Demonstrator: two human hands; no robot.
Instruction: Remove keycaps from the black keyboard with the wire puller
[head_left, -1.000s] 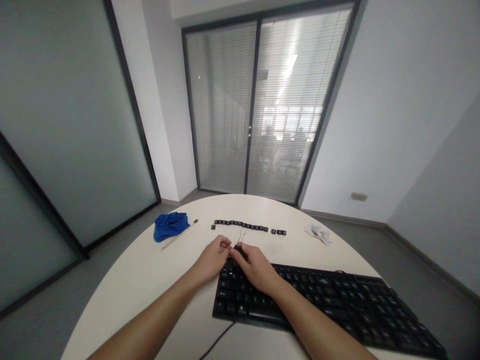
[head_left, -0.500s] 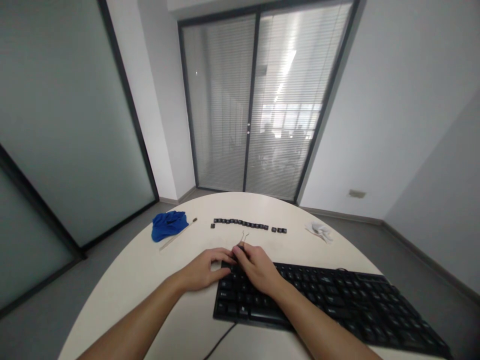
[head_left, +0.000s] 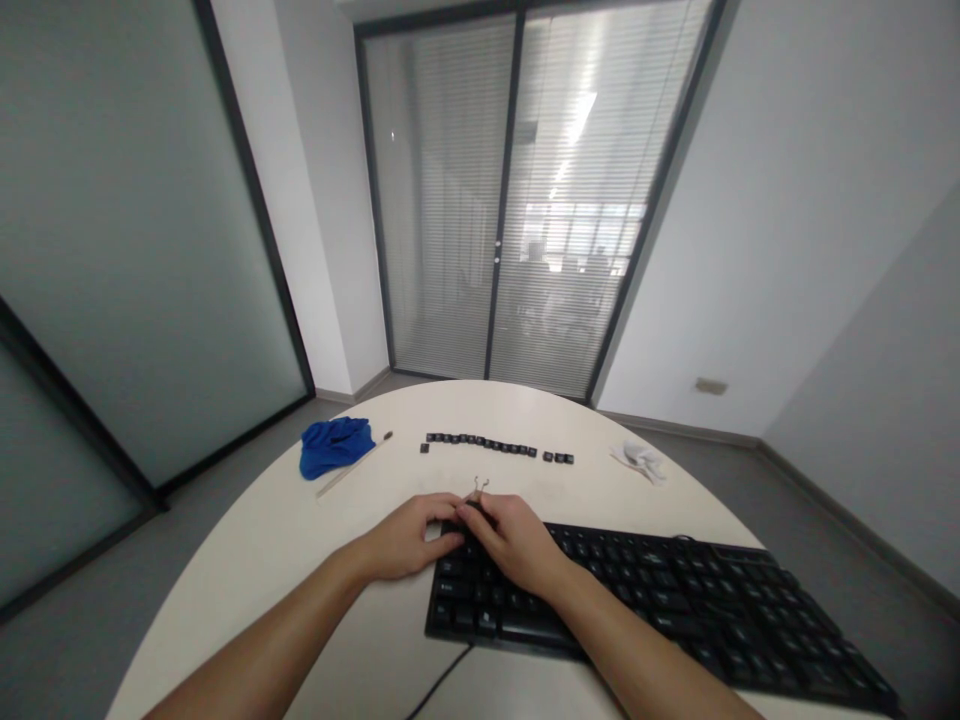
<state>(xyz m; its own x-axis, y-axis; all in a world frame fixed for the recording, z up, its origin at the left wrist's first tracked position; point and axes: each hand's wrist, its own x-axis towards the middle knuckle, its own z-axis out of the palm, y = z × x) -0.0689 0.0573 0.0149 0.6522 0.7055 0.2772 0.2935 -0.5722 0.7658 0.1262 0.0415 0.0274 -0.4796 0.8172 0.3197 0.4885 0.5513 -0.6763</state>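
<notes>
A black computer keyboard (head_left: 660,590) lies on the table, angled toward the lower right. Its upper left corner is where my two hands meet. My left hand (head_left: 409,538) bends round that corner, thumb on the left edge and fingers by the top row; its fingertips are partly hidden behind the right thumb. My right hand (head_left: 517,540) is closed on a small wire keycap puller (head_left: 480,485), whose two hooked ends point away from me. The palm and wrist cover several keys. Beyond the hands, loose black keycaps (head_left: 495,445) form a row, with a single keycap (head_left: 424,448) below its left end.
The pale round table (head_left: 262,580) bears a blue cloth (head_left: 336,447) at left, with a thin-handled brush (head_left: 356,465) against it. A crumpled white cloth or glove (head_left: 641,462) lies at right. The keyboard cable (head_left: 442,680) runs toward me.
The puller's hooked ends have dropped slightly and shifted left, toward my left fingertips. My right thumb has also moved a little left. The keycaps and cloths stay in place.
</notes>
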